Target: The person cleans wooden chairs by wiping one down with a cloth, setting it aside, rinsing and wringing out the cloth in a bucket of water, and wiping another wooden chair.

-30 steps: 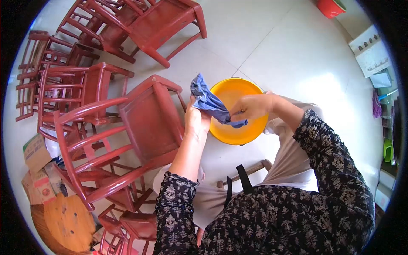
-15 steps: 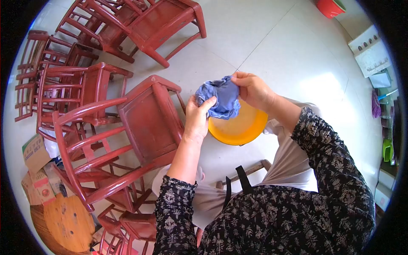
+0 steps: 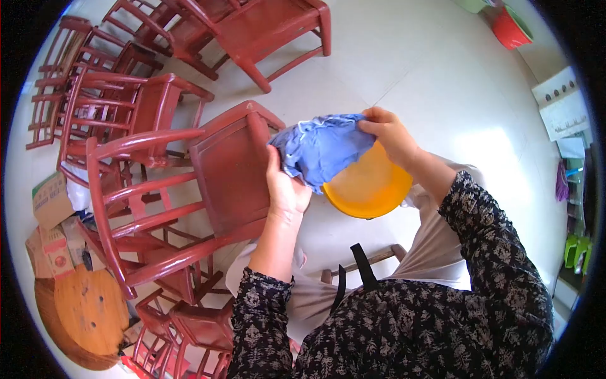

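Observation:
A crumpled blue cloth (image 3: pixel 325 148) is stretched between my two hands, partly above a yellow bucket (image 3: pixel 372 189). My left hand (image 3: pixel 285 186) supports the cloth's left end from below, its thumb against the edge and its other fingers hidden beneath. At the upper right corner, my right hand (image 3: pixel 389 134) pinches the cloth between thumb and fingers. Cloudy liquid seems to fill the bucket, whose far rim is hidden by the cloth.
Red wooden chairs stand to the left, the nearest chair (image 3: pixel 230 177) close to my left hand. Cardboard boxes (image 3: pixel 53 205) and a round wooden top (image 3: pixel 91 306) lie at lower left. A red bucket (image 3: pixel 510 28) stands at upper right.
The cloth has gone from bunched to spread wider and now reaches further left. My hands have moved apart. The view has shifted, with the chairs and yellow bucket appearing slightly further right.

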Demonstrator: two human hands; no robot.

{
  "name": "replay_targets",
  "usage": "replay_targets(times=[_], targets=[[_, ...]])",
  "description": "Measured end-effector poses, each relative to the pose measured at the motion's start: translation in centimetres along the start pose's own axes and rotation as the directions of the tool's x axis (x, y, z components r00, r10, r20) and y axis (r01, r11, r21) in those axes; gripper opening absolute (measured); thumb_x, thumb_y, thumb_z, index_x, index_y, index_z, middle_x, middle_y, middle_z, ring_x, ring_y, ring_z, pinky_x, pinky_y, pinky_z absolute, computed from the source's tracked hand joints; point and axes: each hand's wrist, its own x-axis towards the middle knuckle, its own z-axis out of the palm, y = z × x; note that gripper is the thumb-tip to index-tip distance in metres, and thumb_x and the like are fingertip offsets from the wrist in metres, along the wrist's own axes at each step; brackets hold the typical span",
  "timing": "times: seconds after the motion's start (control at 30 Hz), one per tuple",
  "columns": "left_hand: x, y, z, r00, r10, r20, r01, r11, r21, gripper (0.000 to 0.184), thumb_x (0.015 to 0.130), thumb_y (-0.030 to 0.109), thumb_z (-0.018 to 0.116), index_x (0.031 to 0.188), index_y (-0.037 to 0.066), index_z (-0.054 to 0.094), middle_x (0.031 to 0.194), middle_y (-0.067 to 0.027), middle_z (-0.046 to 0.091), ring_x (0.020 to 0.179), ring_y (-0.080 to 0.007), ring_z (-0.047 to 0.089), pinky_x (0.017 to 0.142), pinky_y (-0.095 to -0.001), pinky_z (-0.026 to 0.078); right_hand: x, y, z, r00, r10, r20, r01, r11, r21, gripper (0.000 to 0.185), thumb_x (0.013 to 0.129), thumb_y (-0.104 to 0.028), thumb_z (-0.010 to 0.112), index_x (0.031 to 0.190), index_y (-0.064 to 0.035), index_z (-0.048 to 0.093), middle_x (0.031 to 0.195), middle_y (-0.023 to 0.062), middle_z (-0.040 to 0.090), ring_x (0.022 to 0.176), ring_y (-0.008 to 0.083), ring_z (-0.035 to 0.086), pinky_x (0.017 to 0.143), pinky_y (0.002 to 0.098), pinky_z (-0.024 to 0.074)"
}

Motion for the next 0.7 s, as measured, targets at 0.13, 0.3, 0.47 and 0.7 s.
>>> replay_targets(times=[0.13, 0.3, 0.47, 0.7], targets=[[-1.4, -1.8, -0.8, 0.986, -0.034, 0.164, -0.018, 0.951, 0.308, 0.049, 0.092, 0.046, 0.037, 0.122, 0.009, 0.045, 0.115, -0.0068, 0.054, 0.107, -0.0211, 0.051, 0.096, -0.0366, 0.036, -0.9, 4.2, 3.0, 0.973, 0.090, -0.214, -0.066, 0.991, 0.114, 0.028, 0.082, -0.023, 0.057, 0.100, -0.0010, 0.055, 0.083, 0.0038, 0.056, 0.079, 0.0149, 0.054, 0.071, 0.0263, 0.0425], [-4.7, -4.6, 0.4, 0.695, 0.013, 0.719, -0.713, 0.135, 0.688, 0.042, 0.076, 0.025, 0.068, 0.110, 0.004, 0.057, 0.113, -0.0132, 0.041, 0.090, -0.0224, 0.051, 0.080, -0.0340, 0.044, -3.0, 6.2, 3.6, 0.903, 0.153, 0.401, -0.409, 0.590, 0.696, 0.036, 0.086, -0.023, 0.052, 0.116, -0.0038, 0.052, 0.115, 0.0116, 0.054, 0.102, 0.0186, 0.054, 0.093, 0.0315, 0.0405], [-4.7, -3.2, 0.0, 0.801, -0.299, 0.519, -0.067, 0.816, 0.574, 0.040, 0.089, 0.036, 0.051, 0.108, 0.001, 0.057, 0.096, -0.0132, 0.054, 0.069, -0.0224, 0.057, 0.065, -0.0301, 0.047, -3.1, 8.6, 17.4, 0.752, -0.480, -0.451, 0.193, -0.494, 0.848, 0.023, 0.090, -0.023, 0.043, 0.088, -0.0068, 0.059, 0.095, 0.0099, 0.060, 0.101, 0.0213, 0.055, 0.095, 0.0319, 0.0371], [-3.9, -4.8, -2.0, 0.851, -0.352, 0.390, 0.233, 0.918, 0.320, 0.048, 0.093, 0.039, 0.037, 0.113, -0.002, 0.051, 0.097, -0.0214, 0.060, 0.091, -0.0288, 0.059, 0.083, -0.0364, 0.046, -1.4, 1.9, 13.4, 0.491, -0.765, -0.417, 0.487, -0.156, 0.860, 0.024, 0.091, -0.022, 0.040, 0.099, -0.0053, 0.055, 0.102, 0.0112, 0.058, 0.102, 0.0215, 0.054, 0.093, 0.0321, 0.0387]])
